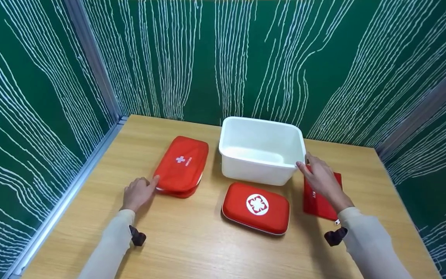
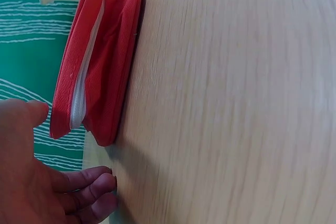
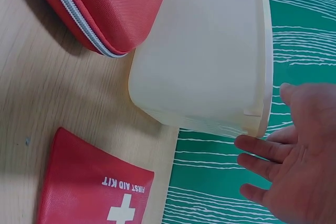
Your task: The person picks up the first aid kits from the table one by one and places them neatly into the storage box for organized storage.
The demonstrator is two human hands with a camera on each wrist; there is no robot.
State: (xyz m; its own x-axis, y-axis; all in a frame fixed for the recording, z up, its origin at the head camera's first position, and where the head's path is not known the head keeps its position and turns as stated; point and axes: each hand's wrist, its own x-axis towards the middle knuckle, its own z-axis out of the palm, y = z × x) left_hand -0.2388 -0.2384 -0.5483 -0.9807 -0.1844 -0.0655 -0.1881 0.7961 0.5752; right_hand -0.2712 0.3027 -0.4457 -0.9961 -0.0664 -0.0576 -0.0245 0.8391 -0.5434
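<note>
Fingers (image 1: pixel 302 167) at glossy white tub (image 1: pixel 261 133)

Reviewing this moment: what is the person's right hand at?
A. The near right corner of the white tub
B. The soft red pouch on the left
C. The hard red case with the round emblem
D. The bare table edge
A. The right hand has its fingers straight at the rim corner of the white tub, over the flat red first aid pouch; the head view shows it.
</note>
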